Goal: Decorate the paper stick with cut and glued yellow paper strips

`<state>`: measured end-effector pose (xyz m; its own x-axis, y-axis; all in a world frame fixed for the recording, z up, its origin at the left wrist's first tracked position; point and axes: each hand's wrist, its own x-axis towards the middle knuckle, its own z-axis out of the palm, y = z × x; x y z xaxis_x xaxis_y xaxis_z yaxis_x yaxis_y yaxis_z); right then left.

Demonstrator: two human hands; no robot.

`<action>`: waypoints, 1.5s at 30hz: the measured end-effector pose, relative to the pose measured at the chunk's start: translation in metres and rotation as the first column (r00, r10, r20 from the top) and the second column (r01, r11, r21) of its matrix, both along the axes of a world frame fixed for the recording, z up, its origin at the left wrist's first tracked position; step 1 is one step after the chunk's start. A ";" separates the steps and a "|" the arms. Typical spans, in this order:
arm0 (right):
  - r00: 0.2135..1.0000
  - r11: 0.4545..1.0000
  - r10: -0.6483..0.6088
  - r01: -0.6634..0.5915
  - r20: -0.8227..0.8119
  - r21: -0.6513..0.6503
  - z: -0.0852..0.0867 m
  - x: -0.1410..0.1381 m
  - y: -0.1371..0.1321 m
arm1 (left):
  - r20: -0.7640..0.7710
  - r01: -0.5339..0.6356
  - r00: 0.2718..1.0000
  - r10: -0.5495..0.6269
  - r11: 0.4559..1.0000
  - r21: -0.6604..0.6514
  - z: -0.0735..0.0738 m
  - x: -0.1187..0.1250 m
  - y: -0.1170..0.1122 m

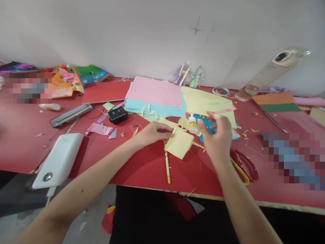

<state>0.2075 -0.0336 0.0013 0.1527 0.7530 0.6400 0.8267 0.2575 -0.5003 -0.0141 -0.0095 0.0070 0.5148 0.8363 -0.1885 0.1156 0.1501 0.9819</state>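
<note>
My left hand (pixel 157 133) pinches the left edge of a small pale yellow paper piece (pixel 180 144), which has a narrow strip along that edge. Beside it, my right hand (pixel 218 137) is raised with its fingers bent and apart, nothing visible between them. A small glue bottle (pixel 193 124) with a white top and yellow label stands just left of the right fingertips. Under the paper's lower left corner, a patterned pencil (pixel 167 166) lies pointing at the table's front edge. Red-handled scissors (pixel 245 166) lie partly behind my right wrist.
Pink sheets (pixel 157 90), blue sheets (pixel 154 107) and yellow sheets (pixel 208 101) lie at the back. A white power bank (pixel 59 157), a black box (pixel 118 115) and paper scraps (pixel 100 128) are at left. A clear bottle (pixel 273 74) leans at right. Grey wall stands behind.
</note>
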 end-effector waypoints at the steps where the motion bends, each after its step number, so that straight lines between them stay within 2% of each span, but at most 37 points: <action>1: 0.999 0.999 0.033 -0.032 -0.027 0.020 0.001 -0.001 -0.002 | 0.002 -0.003 1.000 0.003 1.000 -0.017 0.001 0.000 0.000; 3: 0.984 0.989 0.147 -0.147 -0.103 0.005 0.004 -0.007 -0.006 | 0.016 0.002 1.000 -0.002 0.999 -0.039 0.003 0.000 -0.001; 6: 0.911 0.928 0.293 -0.344 -0.292 -0.142 0.007 -0.019 -0.012 | 0.041 0.021 0.999 -0.019 0.998 -0.056 0.005 0.000 -0.001; 10: 0.754 0.823 0.256 -0.498 -0.605 -0.273 0.008 -0.027 -0.014 | 0.016 0.020 1.000 -0.019 0.997 -0.079 0.008 0.000 -0.003; 13: 0.638 0.759 0.211 -0.585 -0.740 -0.288 0.006 -0.026 -0.013 | 0.006 0.030 1.000 -0.029 0.997 -0.075 0.011 0.000 -0.004; 15: 0.594 0.723 0.183 -0.621 -0.783 -0.302 0.005 -0.025 -0.011 | 0.006 0.040 0.999 -0.040 0.997 -0.070 0.011 0.000 -0.004; 20: 0.646 0.646 0.183 -0.647 -0.741 -0.405 0.008 -0.023 -0.011 | 0.020 0.109 0.994 -0.107 0.991 -0.072 0.008 -0.002 -0.002; 23: 0.634 0.581 0.180 -0.685 -0.752 -0.439 0.012 -0.023 -0.011 | 0.018 0.152 0.988 -0.151 0.986 -0.062 0.006 -0.003 -0.002; 25: 0.626 0.559 0.167 -0.696 -0.762 -0.450 0.013 -0.023 -0.012 | 0.003 0.182 0.983 -0.182 0.982 -0.047 0.006 -0.004 -0.002; 30: 0.651 0.538 0.192 -0.696 -0.734 -0.476 0.013 -0.024 -0.012 | -0.045 0.225 0.973 -0.225 0.974 -0.015 0.004 -0.004 -0.002; 36: 0.716 0.555 0.256 -0.659 -0.649 -0.508 0.012 -0.023 -0.011 | -0.113 0.263 0.960 -0.258 0.964 0.034 0.003 -0.004 -0.002; 45: 0.709 0.532 0.285 -0.676 -0.645 -0.509 0.012 -0.024 -0.011 | -0.108 0.259 0.960 -0.259 0.966 -0.011 0.005 -0.005 -0.002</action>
<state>0.1839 -0.0449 0.0137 -0.2741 0.9546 -0.1171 0.3129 -0.0266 -0.9494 -0.0191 -0.0117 0.0118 0.6908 0.6777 -0.2520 0.2548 0.0981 0.9620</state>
